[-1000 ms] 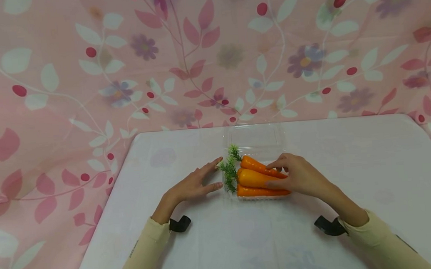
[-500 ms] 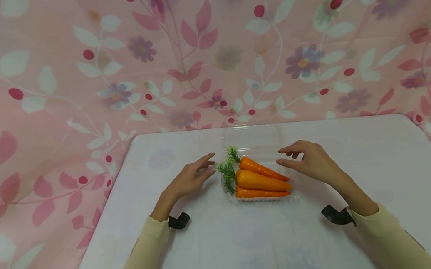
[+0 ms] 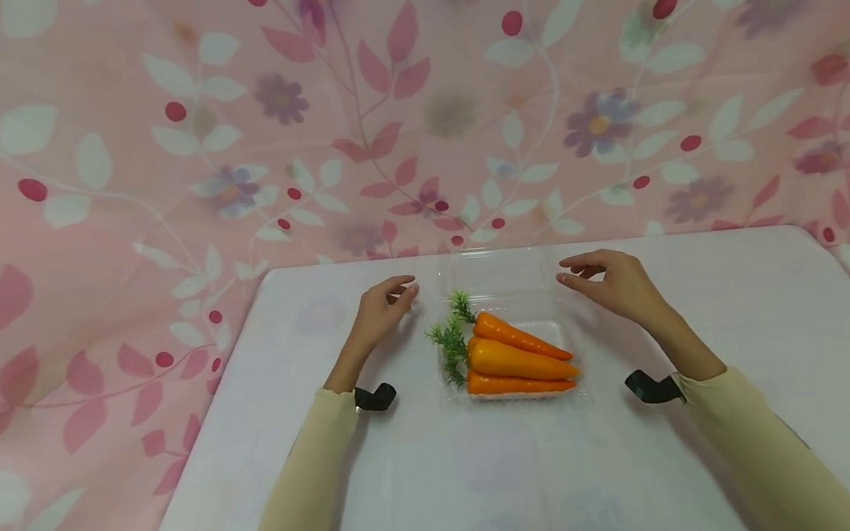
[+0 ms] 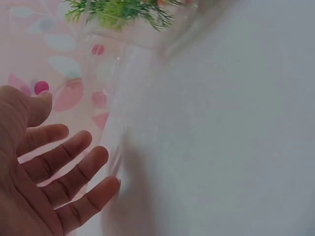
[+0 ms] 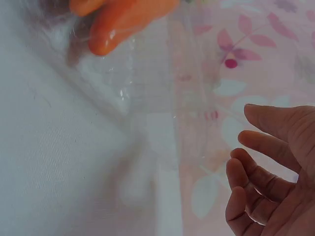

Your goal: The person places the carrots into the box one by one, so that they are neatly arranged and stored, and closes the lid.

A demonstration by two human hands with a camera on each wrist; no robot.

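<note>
Three orange toy carrots [image 3: 516, 360] lie side by side in a clear plastic clamshell box [image 3: 544, 329], their leafy green tops [image 3: 450, 338] toward the left. The box's transparent lid [image 3: 500, 273] is folded back behind it. My left hand [image 3: 380, 310] hovers left of the lid with relaxed fingers, holding nothing. On the lid's other side, my right hand [image 3: 615, 283] is held with thumb and fingers apart. The left wrist view has the green tops [image 4: 123, 12] above the left hand; the right wrist view catches the carrot tips [image 5: 125, 24].
A white cloth covers the table [image 3: 485, 483]. Behind the lid, a pink flowered curtain [image 3: 415, 118] rises from the table's back edge. Black wrist mounts [image 3: 651, 387] stick out from both sleeves.
My right hand has come off the carrots and moved back and right, beside the lid. My left hand has drawn away from the green tops and moved back. The carrots stay in the box.
</note>
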